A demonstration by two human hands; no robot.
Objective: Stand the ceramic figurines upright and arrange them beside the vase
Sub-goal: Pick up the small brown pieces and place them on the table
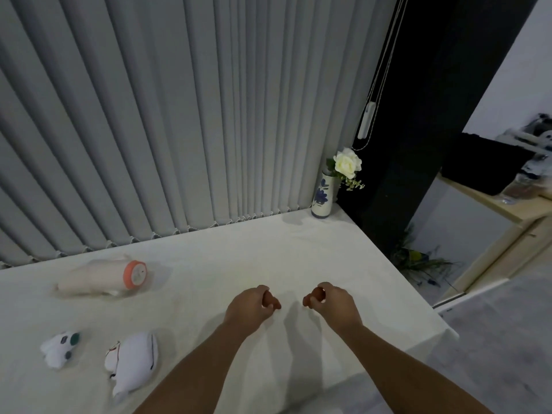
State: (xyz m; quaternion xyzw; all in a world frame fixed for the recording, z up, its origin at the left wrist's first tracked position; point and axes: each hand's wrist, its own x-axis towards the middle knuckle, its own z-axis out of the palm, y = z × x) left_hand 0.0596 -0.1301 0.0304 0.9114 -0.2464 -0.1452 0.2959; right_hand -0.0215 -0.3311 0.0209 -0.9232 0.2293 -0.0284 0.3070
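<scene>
Both hands hover low over the middle of the white surface [298, 249], fingers curled in, nothing in them. The left hand [249, 307] is loosely fisted, thumb tip against the fingers; the right hand [334, 301] mirrors it, curled and empty. Neither touches a figurine.

Three figurines lie tipped over, all off to the left. The tall one [103, 277], pale with an orange ring around its round end, is on its side toward the back, near the blinds [179, 115]. Nearer the front edge lie a small white one [59, 349] with dark patches and, just beside it, a larger white one [131, 364] with thin dark and red lines. The vase [322, 195], blue flowers on white with a rose [347, 162] in it, stands upright in the far right corner, well apart from all three.

Handling, as I read it: glazed ceramic, so hard, smooth and likely slick, and it will chip if knocked. The tall one looks best gripped round its body, not the narrow end, then tilted up onto its base. The small one should pinch easily between thumb and fingers. The larger white one wants a full wrap round its belly, clear of any thin parts. Set each down gently; the vase looks narrow, and a bump could tip it.
</scene>
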